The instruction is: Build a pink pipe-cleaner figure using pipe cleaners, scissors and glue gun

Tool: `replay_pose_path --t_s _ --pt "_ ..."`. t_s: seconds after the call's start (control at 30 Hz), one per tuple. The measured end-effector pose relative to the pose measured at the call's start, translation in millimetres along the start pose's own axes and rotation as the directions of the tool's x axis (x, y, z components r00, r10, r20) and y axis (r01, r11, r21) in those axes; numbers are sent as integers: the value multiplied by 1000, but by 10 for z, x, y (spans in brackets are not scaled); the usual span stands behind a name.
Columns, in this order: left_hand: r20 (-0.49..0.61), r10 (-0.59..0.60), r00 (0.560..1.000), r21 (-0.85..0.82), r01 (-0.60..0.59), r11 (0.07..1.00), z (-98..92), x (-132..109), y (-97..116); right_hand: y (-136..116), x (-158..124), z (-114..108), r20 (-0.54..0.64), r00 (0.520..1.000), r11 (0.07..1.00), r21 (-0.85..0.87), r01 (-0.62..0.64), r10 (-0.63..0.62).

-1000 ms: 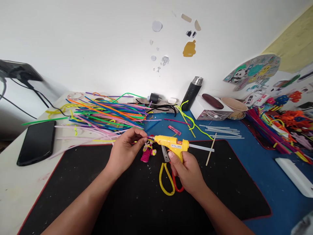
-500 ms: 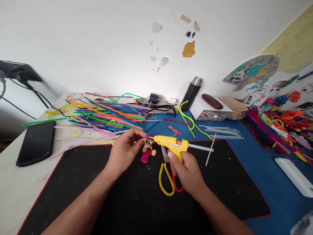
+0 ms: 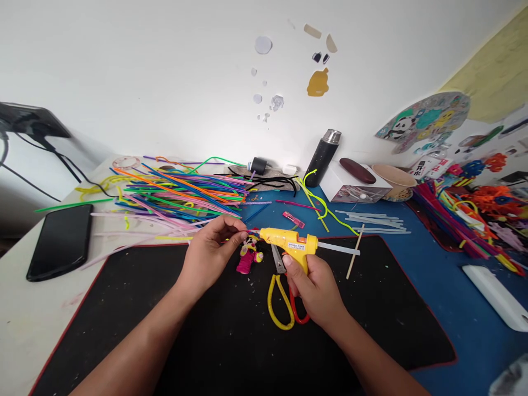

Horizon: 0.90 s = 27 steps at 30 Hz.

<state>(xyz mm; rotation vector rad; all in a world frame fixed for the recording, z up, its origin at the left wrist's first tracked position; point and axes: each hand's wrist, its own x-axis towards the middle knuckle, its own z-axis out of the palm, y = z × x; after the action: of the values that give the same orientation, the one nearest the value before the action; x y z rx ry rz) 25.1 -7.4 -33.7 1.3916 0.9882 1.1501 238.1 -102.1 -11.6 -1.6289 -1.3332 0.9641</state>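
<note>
A yellow hot glue gun is gripped in my right hand, its nozzle pointing left and a clear glue stick jutting from its back. My left hand pinches something small right at the nozzle tip; the fingers hide most of it. Just below that tip, a small magenta and yellow pipe-cleaner figure lies on the black mat. Scissors with one yellow and one red handle rest under the gun, partly covered by my right hand.
Many coloured pipe cleaners are heaped at the back left, near a black phone. Behind stand a black thermos and a white box. Spare glue sticks and a thin wooden stick lie to the right.
Almost nothing differs. Both hands and the glue gun hold the same position, with the nozzle still at my left fingertips; the view has shifted very slightly.
</note>
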Motion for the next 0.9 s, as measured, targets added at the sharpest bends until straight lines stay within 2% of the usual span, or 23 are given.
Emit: replay_pose_path --t_s 0.9 --pt "-3 -55 999 -121 54 991 -18 34 -33 22 9 -18 0 1000 1000 6 11 -11"
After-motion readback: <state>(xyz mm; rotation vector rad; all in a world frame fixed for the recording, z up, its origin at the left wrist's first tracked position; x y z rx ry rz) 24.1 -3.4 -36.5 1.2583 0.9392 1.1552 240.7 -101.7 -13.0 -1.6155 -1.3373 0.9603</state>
